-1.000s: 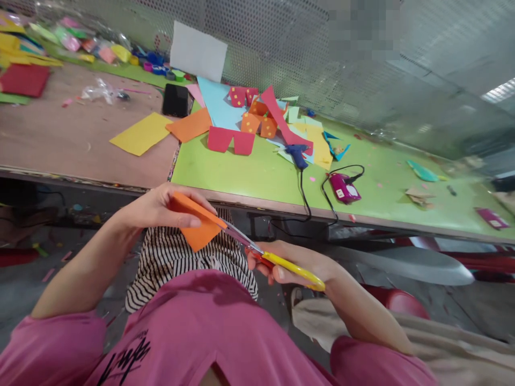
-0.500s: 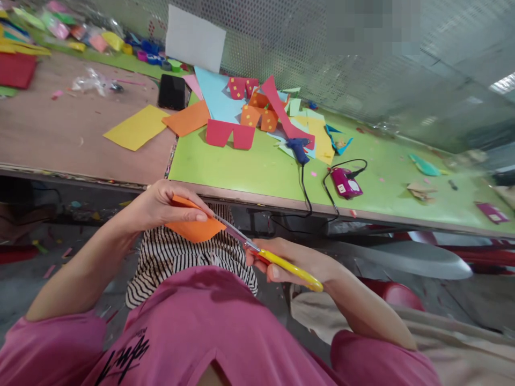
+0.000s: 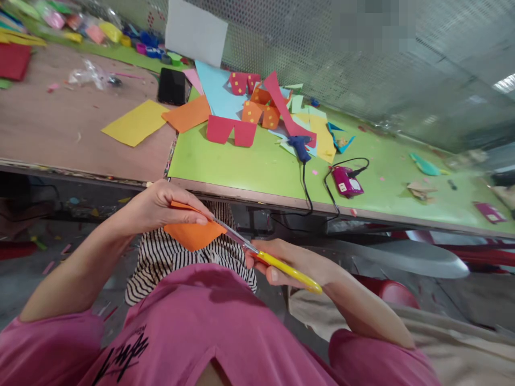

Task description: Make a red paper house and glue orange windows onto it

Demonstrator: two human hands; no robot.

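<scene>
My left hand pinches a small orange paper piece above my lap, thumb on top. My right hand is closed round the yellow handles of a pair of scissors; the metal blades reach left into the edge of the orange paper. Both hands hover below the front edge of the green table, over a striped cloth and my pink clothing.
On the green table lie red paper cut-outs, orange and blue sheets, a blue glue gun with its cord and a magenta device. A yellow sheet and a black phone lie on the wooden table at left.
The orange paper has turned flatter in my left hand, and the scissors have moved slightly along its edge. Both hands stay in almost the same place.
</scene>
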